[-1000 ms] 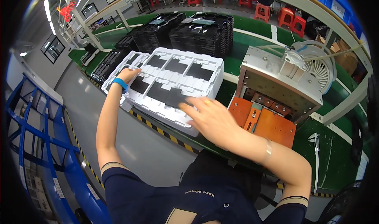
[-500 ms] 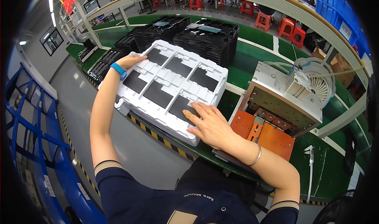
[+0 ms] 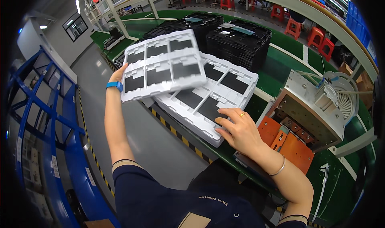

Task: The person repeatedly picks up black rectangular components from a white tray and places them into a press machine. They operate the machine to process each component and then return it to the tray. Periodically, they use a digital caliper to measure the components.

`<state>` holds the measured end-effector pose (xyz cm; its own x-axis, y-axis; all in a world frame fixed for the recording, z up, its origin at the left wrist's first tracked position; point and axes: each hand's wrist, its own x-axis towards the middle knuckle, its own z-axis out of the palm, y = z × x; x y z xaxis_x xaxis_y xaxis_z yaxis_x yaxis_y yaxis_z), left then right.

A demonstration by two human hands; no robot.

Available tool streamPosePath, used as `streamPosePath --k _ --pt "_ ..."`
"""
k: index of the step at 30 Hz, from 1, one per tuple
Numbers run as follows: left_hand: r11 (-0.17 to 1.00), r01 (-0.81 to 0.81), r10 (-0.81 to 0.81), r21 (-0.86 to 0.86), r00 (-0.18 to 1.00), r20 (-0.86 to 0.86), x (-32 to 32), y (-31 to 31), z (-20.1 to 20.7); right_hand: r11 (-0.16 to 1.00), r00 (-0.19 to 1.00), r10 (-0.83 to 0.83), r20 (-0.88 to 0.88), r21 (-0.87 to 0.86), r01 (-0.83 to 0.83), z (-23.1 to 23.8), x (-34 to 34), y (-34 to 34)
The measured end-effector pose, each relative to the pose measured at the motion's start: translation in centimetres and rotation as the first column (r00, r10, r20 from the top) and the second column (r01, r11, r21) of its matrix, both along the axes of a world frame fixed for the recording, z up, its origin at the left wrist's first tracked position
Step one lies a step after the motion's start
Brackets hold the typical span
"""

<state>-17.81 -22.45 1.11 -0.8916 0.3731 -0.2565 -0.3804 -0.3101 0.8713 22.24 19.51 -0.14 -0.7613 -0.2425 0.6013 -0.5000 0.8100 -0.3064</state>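
My left hand (image 3: 118, 75) grips the left edge of a white plastic tray (image 3: 162, 60), which is raised and tilted, its pockets dark inside with thin black pieces showing. Beneath it a second white tray (image 3: 183, 113) of the same shape tops a stack on the bench, and black flat pieces (image 3: 211, 108) show in its pockets. The lifted tray covers the second one's left part. My right hand (image 3: 243, 132) is over the lower tray's near right corner, its fingers bent and apart, holding nothing. Whether its fingertips touch the tray I cannot tell.
Stacks of black trays (image 3: 239, 43) stand behind on the green bench (image 3: 276, 76). To the right is a metal press fixture (image 3: 311, 103) with an orange base plate (image 3: 296, 149). A caliper (image 3: 323, 184) lies beyond it. A blue rack (image 3: 52, 147) stands at the left.
My left hand has lifted the top tray off the stack and swung it left, uncovering another tray below. My right hand has let go of the tray. The view has shifted left.
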Motion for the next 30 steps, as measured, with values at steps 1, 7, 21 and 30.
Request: streamPosePath --k 1,7,21,30 --pt "0.999 -0.019 0.02 0.032 0.999 -0.034 -0.8 -3.2 -1.7 1.0 1.0 0.016 0.017 -0.012 -0.016 -0.2 -0.1 -0.2" --pt "0.926 -0.347 0.35 0.148 0.937 0.01 -5.0 -5.2 -11.3 0.999 0.997 -0.007 0.075 0.032 0.005 -0.5 -0.1 0.1" --pt "0.219 -0.645 0.252 -0.732 0.762 -0.597 0.9 0.4 -14.9 1.0 0.99 -0.001 0.142 0.001 0.001 0.7 -0.1 -0.2" --pt "0.477 -0.736 0.291 -0.48 0.648 -0.704 1.2 1.8 -14.9 0.973 0.966 -0.229 0.124 -0.01 0.232 1.3 -4.5 4.1"
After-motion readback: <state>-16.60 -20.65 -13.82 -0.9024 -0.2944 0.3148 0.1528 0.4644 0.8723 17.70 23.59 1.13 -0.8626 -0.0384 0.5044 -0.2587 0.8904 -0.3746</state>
